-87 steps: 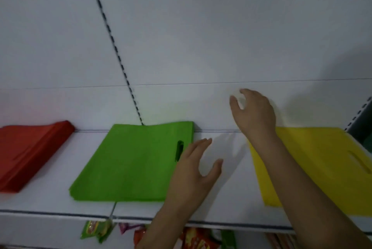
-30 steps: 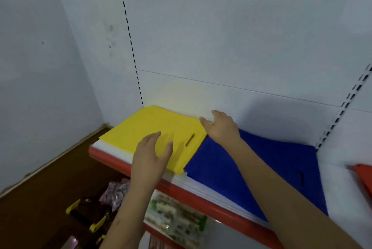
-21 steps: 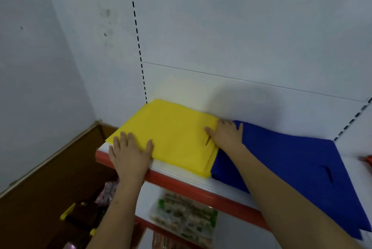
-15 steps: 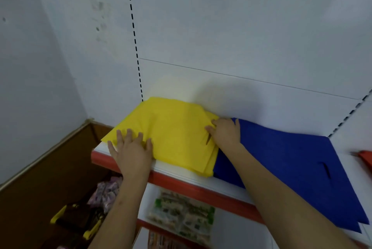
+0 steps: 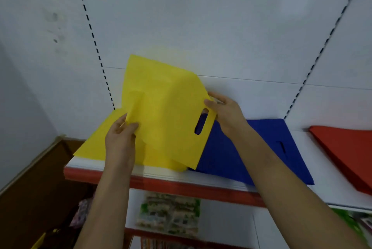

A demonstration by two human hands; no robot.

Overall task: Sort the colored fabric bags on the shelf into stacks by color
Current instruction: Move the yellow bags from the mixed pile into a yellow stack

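A yellow fabric bag (image 5: 165, 108) with a slot handle is lifted off the shelf and tilted up. My left hand (image 5: 120, 138) pinches its left edge. My right hand (image 5: 223, 112) grips its right edge beside the handle slot. Under it more yellow bags (image 5: 90, 146) lie flat at the shelf's left end. A blue bag stack (image 5: 241, 148) lies to the right of them, partly hidden by the lifted bag. A red bag stack (image 5: 346, 148) lies at the far right.
The white shelf (image 5: 201, 178) has a red front edge and a white back panel with slotted uprights. A wall closes the left side. Packaged goods (image 5: 169, 212) sit on the lower shelf below.
Both hands, which pressed flat on the yellow stack, have taken hold of the top yellow bag and raised it off the stack. The view has shifted right, bringing the red stack in.
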